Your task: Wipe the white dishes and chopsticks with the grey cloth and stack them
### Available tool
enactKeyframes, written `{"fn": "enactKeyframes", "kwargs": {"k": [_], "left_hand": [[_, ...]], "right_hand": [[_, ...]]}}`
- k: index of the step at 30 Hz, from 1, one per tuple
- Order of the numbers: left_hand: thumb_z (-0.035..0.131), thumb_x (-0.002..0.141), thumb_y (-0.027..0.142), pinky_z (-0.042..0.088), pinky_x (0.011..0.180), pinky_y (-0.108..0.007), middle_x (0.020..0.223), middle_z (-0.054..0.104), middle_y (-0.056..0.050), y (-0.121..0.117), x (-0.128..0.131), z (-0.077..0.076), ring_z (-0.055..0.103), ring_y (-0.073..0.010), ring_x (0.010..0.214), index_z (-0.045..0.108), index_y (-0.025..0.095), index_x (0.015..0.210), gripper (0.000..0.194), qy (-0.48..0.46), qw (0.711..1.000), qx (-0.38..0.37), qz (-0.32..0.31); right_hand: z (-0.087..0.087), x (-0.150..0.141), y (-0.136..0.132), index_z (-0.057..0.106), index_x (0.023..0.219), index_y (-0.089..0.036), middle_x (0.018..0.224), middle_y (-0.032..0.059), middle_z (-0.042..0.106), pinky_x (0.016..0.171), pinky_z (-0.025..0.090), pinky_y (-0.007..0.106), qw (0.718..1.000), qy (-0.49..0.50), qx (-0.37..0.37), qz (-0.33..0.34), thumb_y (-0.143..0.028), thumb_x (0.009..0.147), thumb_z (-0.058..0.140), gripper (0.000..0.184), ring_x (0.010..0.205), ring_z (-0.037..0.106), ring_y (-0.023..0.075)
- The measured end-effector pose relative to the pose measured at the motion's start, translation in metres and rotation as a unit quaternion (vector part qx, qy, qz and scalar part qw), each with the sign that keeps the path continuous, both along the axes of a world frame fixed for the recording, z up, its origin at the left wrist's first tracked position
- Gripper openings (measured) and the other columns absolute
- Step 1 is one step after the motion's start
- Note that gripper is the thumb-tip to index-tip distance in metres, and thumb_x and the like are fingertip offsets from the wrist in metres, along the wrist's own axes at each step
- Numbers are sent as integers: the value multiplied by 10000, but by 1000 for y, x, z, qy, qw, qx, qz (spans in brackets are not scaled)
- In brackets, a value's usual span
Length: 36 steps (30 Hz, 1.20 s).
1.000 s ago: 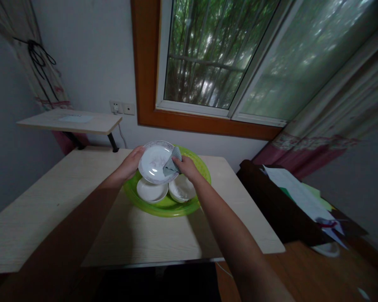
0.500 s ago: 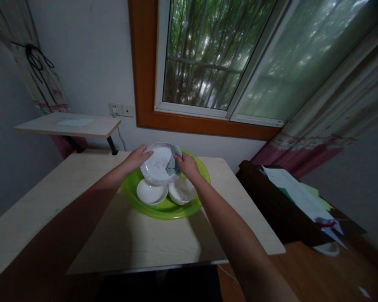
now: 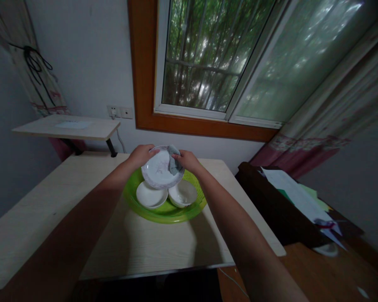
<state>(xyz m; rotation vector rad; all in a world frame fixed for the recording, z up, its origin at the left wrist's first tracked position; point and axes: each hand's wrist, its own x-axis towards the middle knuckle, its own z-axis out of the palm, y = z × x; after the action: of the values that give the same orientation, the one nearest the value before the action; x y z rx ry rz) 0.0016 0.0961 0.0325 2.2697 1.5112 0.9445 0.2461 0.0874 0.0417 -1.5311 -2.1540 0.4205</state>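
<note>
A white plate (image 3: 159, 170) with a greyish patterned rim is held tilted above a green basin (image 3: 164, 218). My left hand (image 3: 142, 155) grips the plate's upper left edge, thumb on its inner face. At the upper right edge, my right hand (image 3: 188, 160) is closed on a grey cloth (image 3: 174, 162) folded over the rim and lying against the plate's inside. Below the plate, a white bowl (image 3: 151, 196) sits on the left in the basin, and a second white bowl (image 3: 184, 193) on the right. The plate hides part of both bowls and the basin's back.
The basin stands on a pale wooden table (image 3: 157, 251). A raised shelf (image 3: 97, 130) on black legs is at the back left. Wall and window (image 3: 204, 75) rise behind. To the right, a dark brown piece of furniture (image 3: 264, 201) carries papers (image 3: 290, 188).
The plate has turned slightly and shifted a little to the right and lower. My right hand and the cloth have moved up along the rim; my left hand still grips the plate.
</note>
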Motion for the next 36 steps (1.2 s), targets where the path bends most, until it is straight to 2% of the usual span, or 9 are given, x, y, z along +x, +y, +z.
{"fn": "enactKeyframes", "kwargs": {"k": [5, 10, 19, 26, 31, 36], "left_hand": [[494, 882, 561, 382, 715, -328, 863, 730, -97, 3, 6, 3, 616, -264, 823, 735, 214, 859, 423, 26, 1000, -1, -5], [503, 881, 545, 370, 702, -331, 795, 706, -96, 3, 9, 3, 600, -248, 767, 718, 212, 800, 405, 12, 1000, 1, -1], [514, 877, 524, 386, 674, -327, 797, 712, -85, 2, 6, -15, 607, -237, 756, 727, 196, 813, 397, -65, 996, -12, 54], [512, 874, 522, 360, 650, -314, 787, 707, -83, 1, 2, -19, 586, -219, 730, 704, 197, 781, 390, -70, 988, -16, 137], [473, 898, 539, 342, 652, -317, 821, 701, -94, -2, -2, -17, 577, -228, 742, 676, 201, 801, 405, -81, 976, -1, 204], [458, 917, 506, 361, 696, -333, 841, 691, -106, -3, -6, -18, 589, -251, 790, 644, 204, 817, 368, -101, 966, 18, 238]], "right_hand": [[-3, 3, 12, 732, 920, -183, 862, 31, 758, 701, 444, 219, 999, 23, -31, 30, -352, 938, 595, 218, 742, 641, 153], [-5, -1, 16, 730, 934, -186, 867, 14, 748, 680, 441, 201, 996, 60, -46, 54, -352, 934, 596, 213, 744, 631, 140], [-3, -9, 11, 721, 891, -170, 842, 37, 730, 643, 423, 194, 998, 41, -37, 18, -379, 947, 589, 253, 741, 621, 142], [-17, -11, 13, 724, 890, -170, 847, 54, 737, 643, 423, 202, 998, 48, -16, -42, -388, 964, 536, 297, 737, 643, 149], [-29, -14, 8, 712, 857, -154, 806, 61, 728, 617, 465, 208, 992, 83, -45, -78, -390, 967, 521, 323, 681, 651, 151], [-36, -20, 4, 706, 944, -155, 837, 75, 745, 655, 526, 248, 984, 135, -95, -65, -362, 985, 498, 296, 658, 677, 164]]}}
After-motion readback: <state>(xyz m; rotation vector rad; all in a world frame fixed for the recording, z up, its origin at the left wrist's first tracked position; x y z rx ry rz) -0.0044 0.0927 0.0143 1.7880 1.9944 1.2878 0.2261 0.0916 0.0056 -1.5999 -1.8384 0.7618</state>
